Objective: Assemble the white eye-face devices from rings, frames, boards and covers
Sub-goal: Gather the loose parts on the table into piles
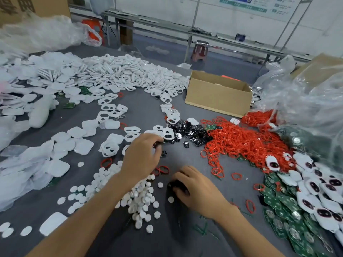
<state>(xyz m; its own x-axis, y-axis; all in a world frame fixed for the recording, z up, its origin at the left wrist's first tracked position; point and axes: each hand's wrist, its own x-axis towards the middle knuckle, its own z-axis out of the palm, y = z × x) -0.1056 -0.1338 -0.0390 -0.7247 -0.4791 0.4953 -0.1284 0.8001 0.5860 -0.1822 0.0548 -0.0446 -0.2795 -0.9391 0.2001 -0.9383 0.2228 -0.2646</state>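
My left hand [142, 156] reaches over the grey table with its fingers curled at the edge of a pile of black shiny lens pieces [187, 131]; what the fingertips pinch is hidden. My right hand [194, 188] grips a small dark piece [175, 185] low on the table. White two-hole frames [130, 131] lie just beyond the left hand. A heap of red rings [239, 143] spreads to the right. Green boards [282, 217] and finished white eye-faces [315, 190] lie at the far right. White covers [83, 146] sit to the left.
Small white round discs [137, 195] lie scattered between my forearms. An open cardboard box [218, 93] stands at the back right. Clear plastic bags [306, 101] bulge at the right and back left. A big mound of white frames [120, 73] fills the back.
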